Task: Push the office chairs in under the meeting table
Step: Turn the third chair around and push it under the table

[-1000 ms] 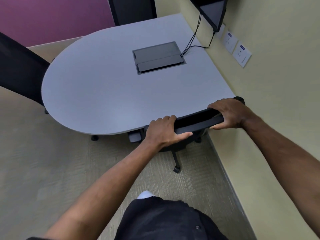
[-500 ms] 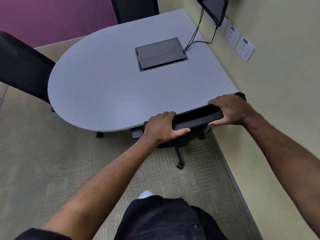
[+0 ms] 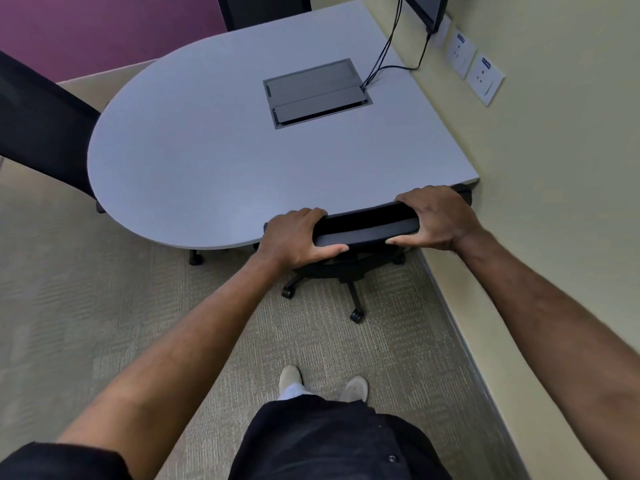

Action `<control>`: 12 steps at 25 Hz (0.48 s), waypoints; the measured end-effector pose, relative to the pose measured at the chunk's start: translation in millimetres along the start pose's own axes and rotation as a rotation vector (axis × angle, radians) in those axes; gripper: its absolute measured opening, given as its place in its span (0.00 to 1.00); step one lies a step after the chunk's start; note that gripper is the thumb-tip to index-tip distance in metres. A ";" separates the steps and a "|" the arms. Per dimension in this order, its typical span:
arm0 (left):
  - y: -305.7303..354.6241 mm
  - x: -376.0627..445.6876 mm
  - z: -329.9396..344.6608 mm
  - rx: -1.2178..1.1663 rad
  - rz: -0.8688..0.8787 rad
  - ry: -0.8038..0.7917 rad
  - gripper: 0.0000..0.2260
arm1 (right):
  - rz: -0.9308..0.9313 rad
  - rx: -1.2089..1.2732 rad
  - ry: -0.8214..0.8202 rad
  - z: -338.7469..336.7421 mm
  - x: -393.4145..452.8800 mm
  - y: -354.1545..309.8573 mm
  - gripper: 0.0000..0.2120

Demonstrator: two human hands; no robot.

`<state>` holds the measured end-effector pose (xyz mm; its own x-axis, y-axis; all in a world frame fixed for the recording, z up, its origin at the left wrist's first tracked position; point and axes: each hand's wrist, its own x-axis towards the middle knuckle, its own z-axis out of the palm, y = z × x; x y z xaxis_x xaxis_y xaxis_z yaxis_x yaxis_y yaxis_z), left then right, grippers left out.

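A black office chair (image 3: 367, 226) stands at the near edge of the grey meeting table (image 3: 207, 161), its seat hidden under the tabletop. Only the top of its backrest and its wheeled base (image 3: 353, 289) show. My left hand (image 3: 294, 239) grips the left end of the backrest top, thumb underneath. The right end is gripped the same way by my right hand (image 3: 433, 221). A second black chair (image 3: 41, 123) stands at the table's rounded left end. The back of a third chair (image 3: 263, 8) shows at the far side.
The table's right edge meets a yellow wall (image 3: 554, 202) with sockets (image 3: 474, 67) and a hanging screen (image 3: 424, 6). Cables run from it to a grey cable box (image 3: 315, 93) set in the tabletop. Carpet floor spreads to the left; my feet (image 3: 322, 384) stand behind the chair.
The view has pulled back and tilted down, so my feet and more floor show. Both hands keep their grip on the backrest, and the chair sits at the table edge as before.
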<state>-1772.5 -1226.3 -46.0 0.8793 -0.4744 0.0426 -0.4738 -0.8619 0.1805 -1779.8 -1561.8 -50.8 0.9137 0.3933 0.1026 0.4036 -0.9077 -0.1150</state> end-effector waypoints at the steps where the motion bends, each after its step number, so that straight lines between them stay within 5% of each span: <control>1: -3.9 -0.7 -0.7 0.005 -0.005 -0.008 0.43 | 0.001 -0.001 0.009 0.8 0.1 -4.3 0.50; 12: 3.5 26.7 -5.2 0.012 -0.035 -0.002 0.45 | -0.013 -0.001 0.009 -8.9 18.4 19.9 0.42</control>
<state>-1750.5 -1241.0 -39.1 0.8953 -0.4442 0.0343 -0.4432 -0.8802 0.1697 -1755.3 -1573.9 -42.4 0.9080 0.4035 0.1131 0.4152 -0.9027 -0.1127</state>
